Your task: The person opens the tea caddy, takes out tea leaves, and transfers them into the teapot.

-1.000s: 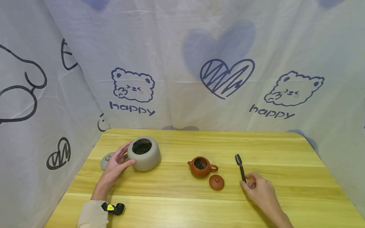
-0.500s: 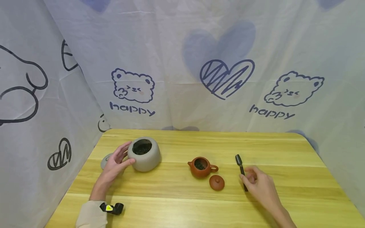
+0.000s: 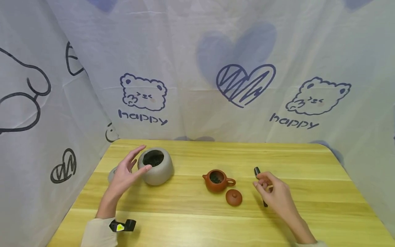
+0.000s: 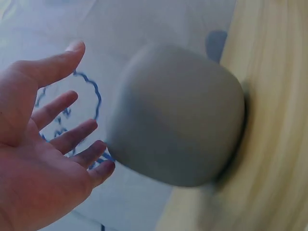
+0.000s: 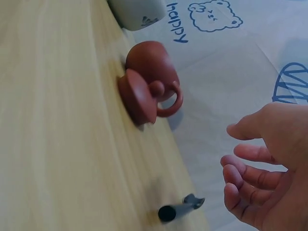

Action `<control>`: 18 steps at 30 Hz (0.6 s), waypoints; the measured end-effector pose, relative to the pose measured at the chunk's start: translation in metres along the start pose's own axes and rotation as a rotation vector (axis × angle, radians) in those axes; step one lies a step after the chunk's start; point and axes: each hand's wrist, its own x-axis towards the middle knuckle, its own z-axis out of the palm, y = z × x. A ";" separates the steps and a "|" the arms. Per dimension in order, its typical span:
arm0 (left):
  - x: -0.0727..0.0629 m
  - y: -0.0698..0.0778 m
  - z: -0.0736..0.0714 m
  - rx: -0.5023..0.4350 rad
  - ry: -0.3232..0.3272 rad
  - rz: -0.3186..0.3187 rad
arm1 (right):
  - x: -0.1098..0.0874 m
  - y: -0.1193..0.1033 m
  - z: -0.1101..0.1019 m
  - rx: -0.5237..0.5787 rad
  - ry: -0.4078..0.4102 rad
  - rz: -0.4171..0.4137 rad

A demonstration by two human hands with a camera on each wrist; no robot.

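Observation:
A grey round jar (image 3: 158,175) with dark tea leaves inside stands at the left of the table. My left hand (image 3: 121,176), fingers spread, is beside it; the left wrist view shows the fingertips at the near side of the jar (image 4: 178,115) without a grip. At the right, a dark tea scoop (image 3: 256,170) lies on the wood. Above it hovers my right hand (image 3: 279,195), fingers loosely bent and holding nothing, hiding the scoop's middle. The right wrist view shows the scoop (image 5: 182,210) lying apart from the hand.
A reddish-brown clay teapot (image 3: 216,187) with tea leaves inside stands mid-table. Its lid (image 3: 234,198) lies just in front of it. Partly behind my left hand is a grey jar lid (image 3: 111,175). A printed cloth (image 3: 191,113) hangs behind the table (image 3: 185,226).
My left hand has come away from the jar, its fingers spreading. The right hand has let go of the scoop and risen, moving slightly forward. The scoop stays on the table.

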 end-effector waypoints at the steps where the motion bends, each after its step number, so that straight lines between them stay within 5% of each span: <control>1: 0.000 0.004 0.002 0.005 0.003 0.017 | 0.002 -0.001 0.001 0.007 0.003 -0.008; 8: 0.000 0.025 0.027 0.008 0.021 0.131 | 0.005 -0.008 0.006 0.106 -0.022 -0.049; 18: 0.003 0.030 0.067 -0.079 -0.016 0.224 | 0.000 -0.011 0.018 0.189 -0.067 -0.086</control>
